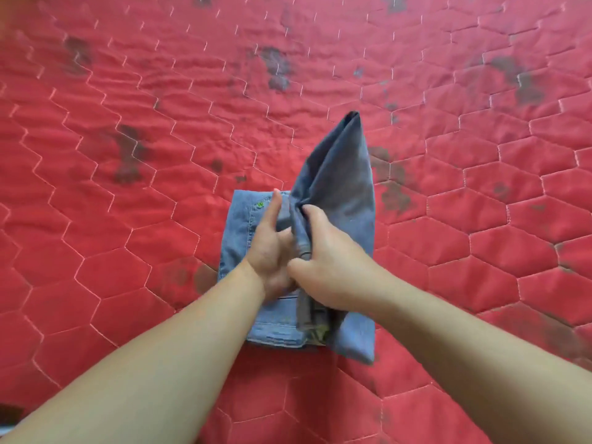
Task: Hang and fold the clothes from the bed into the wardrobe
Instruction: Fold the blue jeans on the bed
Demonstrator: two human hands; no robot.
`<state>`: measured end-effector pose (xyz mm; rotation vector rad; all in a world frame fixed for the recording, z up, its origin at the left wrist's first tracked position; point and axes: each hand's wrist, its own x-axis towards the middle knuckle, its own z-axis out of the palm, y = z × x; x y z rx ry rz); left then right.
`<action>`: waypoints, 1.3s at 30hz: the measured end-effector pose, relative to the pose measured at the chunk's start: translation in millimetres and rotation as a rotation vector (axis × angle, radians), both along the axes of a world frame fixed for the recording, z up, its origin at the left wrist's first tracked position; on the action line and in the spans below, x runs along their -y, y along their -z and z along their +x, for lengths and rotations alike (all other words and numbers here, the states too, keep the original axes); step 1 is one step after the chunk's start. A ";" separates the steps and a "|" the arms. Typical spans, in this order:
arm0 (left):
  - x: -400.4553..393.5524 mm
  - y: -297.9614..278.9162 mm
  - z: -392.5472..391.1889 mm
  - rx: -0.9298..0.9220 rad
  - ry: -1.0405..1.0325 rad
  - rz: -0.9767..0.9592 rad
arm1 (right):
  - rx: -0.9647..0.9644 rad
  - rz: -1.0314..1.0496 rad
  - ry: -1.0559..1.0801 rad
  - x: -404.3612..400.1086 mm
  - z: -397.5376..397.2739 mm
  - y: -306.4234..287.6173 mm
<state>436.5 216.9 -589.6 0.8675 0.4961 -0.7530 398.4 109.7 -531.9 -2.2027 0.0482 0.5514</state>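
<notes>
A pair of blue jeans lies partly folded on the red quilted bed, near the middle of the view. One fold of the denim stands raised and tilted to the right. My right hand grips the edge of that raised fold, thumb towards me. My left hand rests flat on the lower layers beside it, fingers straight and pointing away from me. The two hands touch at the thumbs. The wardrobe is out of view.
The bed cover has a hexagon stitch pattern and several dark worn patches. It fills nearly the whole view around the jeans. A dark strip shows at the bottom left corner.
</notes>
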 end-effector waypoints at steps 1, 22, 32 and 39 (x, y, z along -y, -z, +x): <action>-20.8 4.2 2.2 0.035 -0.055 -0.004 | -0.020 0.029 -0.044 -22.8 2.8 7.1; -138.9 86.9 -51.8 0.141 0.226 0.809 | 0.169 -0.716 -0.224 -20.6 -33.2 132.1; -137.5 80.8 -71.5 0.369 0.265 1.026 | 0.307 -0.798 -0.341 -23.2 47.4 119.2; -122.6 88.1 -82.0 1.038 0.669 1.652 | 0.167 -0.762 -0.400 -60.6 88.0 132.2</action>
